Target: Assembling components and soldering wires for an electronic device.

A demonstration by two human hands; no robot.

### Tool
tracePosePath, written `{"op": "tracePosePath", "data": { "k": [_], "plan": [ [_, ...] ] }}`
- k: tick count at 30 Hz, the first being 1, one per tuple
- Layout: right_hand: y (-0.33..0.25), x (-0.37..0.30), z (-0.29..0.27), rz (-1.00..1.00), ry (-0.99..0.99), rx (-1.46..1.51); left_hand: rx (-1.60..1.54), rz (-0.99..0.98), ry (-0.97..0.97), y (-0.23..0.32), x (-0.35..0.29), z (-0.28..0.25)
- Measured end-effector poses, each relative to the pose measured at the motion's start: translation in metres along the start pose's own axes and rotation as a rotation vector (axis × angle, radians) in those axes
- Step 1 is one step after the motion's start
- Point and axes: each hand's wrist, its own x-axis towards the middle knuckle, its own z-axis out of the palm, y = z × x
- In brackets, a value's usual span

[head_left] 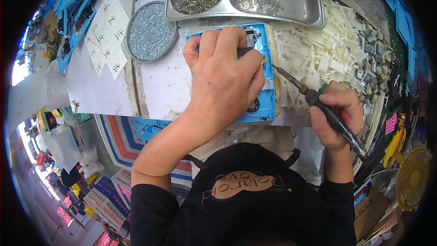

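A blue plastic housing [260,109] lies on the bench before me, with a dark round part and small metal pieces inside it. My left hand [223,66] is over it, fingers curled down and closed. What they grip is hidden under the hand; a grey part [249,38] shows beside the fingers, and a bit of red wire at the left. In my right hand [339,114] is a soldering iron [325,109], held by its black handle. It slants up to the left, its tip at the housing's right edge; whether it touches cannot be made out.
Beyond the housing stands a steel tray [298,16] of springs. A round grey dish [152,54] of small screws sits to its left, near a marked paper sheet [111,32]. White plastic parts [314,50] are heaped at the right. A yellow fan [412,177] stands lower right.
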Motion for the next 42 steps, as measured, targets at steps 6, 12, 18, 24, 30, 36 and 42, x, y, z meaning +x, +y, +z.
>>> {"op": "tracePosePath", "data": {
  "k": [6, 12, 18, 24, 30, 36, 42],
  "plan": [
    [0.001, -0.001, -0.004, 0.007, -0.004, -0.009, 0.022, -0.002, -0.027, 0.003, 0.002, -0.004],
    [0.006, -0.002, -0.007, -0.007, 0.011, -0.017, 0.012, 0.001, -0.037, 0.004, 0.002, -0.004],
    [0.007, -0.001, -0.008, -0.017, 0.014, -0.014, 0.049, 0.004, -0.051, 0.005, 0.001, -0.005],
    [0.009, -0.002, -0.010, -0.016, 0.014, -0.016, 0.073, -0.001, -0.061, 0.007, -0.002, -0.009],
    [0.003, -0.002, -0.014, 0.004, 0.029, 0.000, 0.090, -0.068, -0.002, -0.024, -0.021, -0.035],
    [-0.002, 0.002, -0.011, 0.009, 0.066, 0.058, -0.022, -0.163, -0.277, -0.056, -0.037, -0.063],
    [-0.012, 0.013, 0.006, 0.008, 0.053, 0.075, -0.368, -0.096, 0.041, -0.046, -0.025, -0.043]
  ]
}}
